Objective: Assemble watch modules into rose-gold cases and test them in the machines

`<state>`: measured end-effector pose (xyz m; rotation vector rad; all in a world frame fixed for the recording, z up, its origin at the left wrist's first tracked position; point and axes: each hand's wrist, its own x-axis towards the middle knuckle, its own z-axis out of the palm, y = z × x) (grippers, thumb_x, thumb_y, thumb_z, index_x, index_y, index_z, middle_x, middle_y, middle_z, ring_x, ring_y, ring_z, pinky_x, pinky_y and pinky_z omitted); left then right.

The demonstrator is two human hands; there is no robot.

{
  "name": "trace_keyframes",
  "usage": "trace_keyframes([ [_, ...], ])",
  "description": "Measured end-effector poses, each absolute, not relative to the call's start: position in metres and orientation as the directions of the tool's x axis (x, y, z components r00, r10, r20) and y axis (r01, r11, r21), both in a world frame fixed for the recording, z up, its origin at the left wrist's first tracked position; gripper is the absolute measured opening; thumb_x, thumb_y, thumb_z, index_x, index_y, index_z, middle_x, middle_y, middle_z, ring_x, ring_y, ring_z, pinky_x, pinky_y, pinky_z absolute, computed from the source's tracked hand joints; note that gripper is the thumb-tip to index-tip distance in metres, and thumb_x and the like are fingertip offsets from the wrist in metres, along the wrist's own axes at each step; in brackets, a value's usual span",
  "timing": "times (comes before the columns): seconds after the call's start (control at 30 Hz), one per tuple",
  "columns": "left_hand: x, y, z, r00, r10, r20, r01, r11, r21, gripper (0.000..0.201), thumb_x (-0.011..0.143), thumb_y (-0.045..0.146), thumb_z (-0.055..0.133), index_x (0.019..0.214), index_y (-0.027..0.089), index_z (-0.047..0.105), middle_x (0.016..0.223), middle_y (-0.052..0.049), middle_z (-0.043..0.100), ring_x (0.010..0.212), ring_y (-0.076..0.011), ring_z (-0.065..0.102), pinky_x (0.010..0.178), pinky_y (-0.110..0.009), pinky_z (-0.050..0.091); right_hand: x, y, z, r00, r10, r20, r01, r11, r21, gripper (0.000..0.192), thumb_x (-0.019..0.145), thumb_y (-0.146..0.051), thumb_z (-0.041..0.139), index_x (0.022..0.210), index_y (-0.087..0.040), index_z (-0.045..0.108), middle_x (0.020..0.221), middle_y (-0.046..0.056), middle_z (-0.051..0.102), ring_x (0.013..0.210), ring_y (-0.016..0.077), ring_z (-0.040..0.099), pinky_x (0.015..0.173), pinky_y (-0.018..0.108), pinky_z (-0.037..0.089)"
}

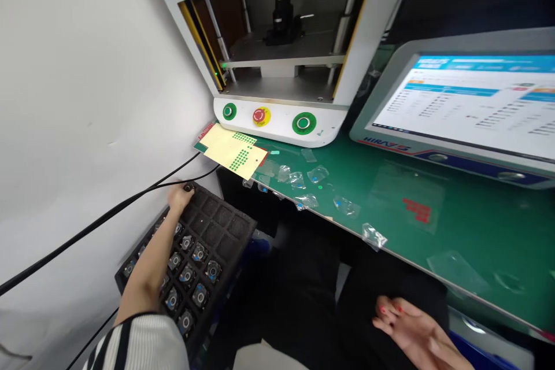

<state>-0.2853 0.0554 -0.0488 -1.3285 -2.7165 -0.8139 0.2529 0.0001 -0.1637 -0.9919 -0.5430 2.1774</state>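
My left hand [180,198] reaches to ten o'clock, its grip closed on a small dark part [188,188] at the far corner of a black compartment tray [225,225] below the green table [455,214]. My right hand [416,332] rests open, holding nothing, at five o'clock.

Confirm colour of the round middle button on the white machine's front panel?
Red round button on a yellow ring, between two green ones; head view.
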Motion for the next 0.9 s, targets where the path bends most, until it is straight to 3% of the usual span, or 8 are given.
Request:
trace_keyframes([
  [0.13, -0.230, 0.034, -0.046, -0.584, 0.770, 0.256, 0.773, 0.433, 0.464, 0.028, 0.091, 0.032, 0.069, 0.111, 0.013, 0.062, 0.099, -0.006, 0.068, 0.081, -0.0186, 0.068, 0.072, -0.035, 0.060, 0.244, 0.002, -0.152, -0.463, 0.771, -0.437, -0.484, -0.633, -0.605, 0.049, 0.052, -0.054, 0.087, 0.089, -0.024, 0.073, 0.083, 0.013, 0.071, 0.072, 0.0266, 0.067, 0.064, 0.041, 0.058],
  [0.27, -0.143, 0.000, -0.032, -0.366, 0.862, 0.350, 0.852, 0.159, 0.500, 0.037, 0.072, 0.031, 0.079, 0.101, 0.019, 0.060, 0.093, -0.004, 0.073, 0.078, -0.0190, 0.073, 0.072, -0.030, 0.062, 0.206, -0.006, -0.109, -0.372, 0.885, -0.280, -0.542, -0.452, -0.709, 0.036, 0.075, -0.044, 0.080, 0.104, -0.027, 0.066, 0.100, 0.010, 0.072, 0.054, 0.0147, 0.062, 0.056, 0.035, 0.059],
  [0.37, -0.080, -0.013, -0.010, -0.127, 0.869, 0.478, 0.871, -0.133, 0.474, 0.031, 0.071, 0.029, 0.077, 0.096, 0.021, 0.059, 0.095, -0.004, 0.075, 0.085, -0.0206, 0.075, 0.077, -0.029, 0.063, 0.167, -0.019, -0.061, -0.138, 0.989, -0.050, -0.366, -0.098, -0.926, 0.036, 0.082, -0.017, 0.075, 0.111, -0.030, 0.059, 0.129, 0.009, 0.060, 0.094, 0.0218, 0.072, 0.077, 0.037, 0.063],
  [0.47, -0.033, -0.012, 0.009, 0.111, 0.764, 0.636, 0.813, -0.437, 0.384, 0.029, 0.079, 0.021, 0.075, 0.102, 0.020, 0.057, 0.092, -0.007, 0.075, 0.083, -0.0214, 0.077, 0.073, -0.027, 0.064, 0.140, -0.025, -0.022, 0.112, 0.974, 0.196, -0.240, 0.218, -0.946, 0.047, 0.083, -0.003, 0.068, 0.118, -0.031, 0.054, 0.134, 0.007, 0.050, 0.104, 0.0189, 0.069, 0.083, 0.034, 0.064],
  [0.67, 0.015, -0.012, 0.011, 0.175, 0.647, 0.742, 0.671, -0.630, 0.391, 0.028, 0.088, 0.029, 0.071, 0.111, 0.019, 0.059, 0.096, -0.012, 0.075, 0.081, -0.0238, 0.077, 0.067, -0.030, 0.066, 0.136, -0.026, 0.009, 0.295, 0.932, 0.209, -0.249, 0.287, -0.925, 0.043, 0.085, -0.003, 0.065, 0.116, -0.030, 0.053, 0.136, 0.007, 0.045, 0.099, 0.0162, 0.070, 0.080, 0.034, 0.067],
  [0.77, 0.017, -0.016, 0.013, 0.101, 0.770, 0.630, 0.576, -0.561, 0.594, 0.031, 0.084, 0.025, 0.076, 0.111, 0.022, 0.060, 0.097, -0.010, 0.074, 0.081, -0.0219, 0.075, 0.071, -0.030, 0.065, 0.154, -0.028, 0.015, 0.279, 0.945, 0.168, -0.331, 0.259, -0.908, 0.045, 0.085, -0.002, 0.065, 0.116, -0.032, 0.051, 0.144, 0.007, 0.041, 0.094, 0.0143, 0.071, 0.079, 0.034, 0.067],
  [0.83, 0.012, -0.014, 0.017, 0.111, 0.920, 0.375, 0.358, -0.389, 0.849, 0.034, 0.085, 0.031, 0.076, 0.114, 0.023, 0.060, 0.104, -0.011, 0.073, 0.085, -0.0214, 0.074, 0.072, -0.030, 0.064, 0.172, -0.029, 0.020, 0.174, 0.978, 0.112, -0.371, 0.171, -0.913, 0.044, 0.085, -0.005, 0.066, 0.116, -0.033, 0.052, 0.148, 0.007, 0.039, 0.094, 0.0149, 0.071, 0.079, 0.035, 0.067],
  [0.9, 0.004, -0.008, 0.020, 0.326, 0.945, 0.037, 0.047, -0.055, 0.997, 0.041, 0.084, 0.045, 0.075, 0.115, 0.022, 0.060, 0.108, -0.014, 0.073, 0.087, -0.0226, 0.074, 0.068, -0.029, 0.063, 0.190, -0.027, 0.023, -0.023, 0.997, 0.069, -0.394, 0.054, -0.917, 0.047, 0.085, -0.007, 0.068, 0.119, -0.036, 0.052, 0.153, 0.006, 0.036, 0.093, 0.0159, 0.071, 0.076, 0.037, 0.067],
])
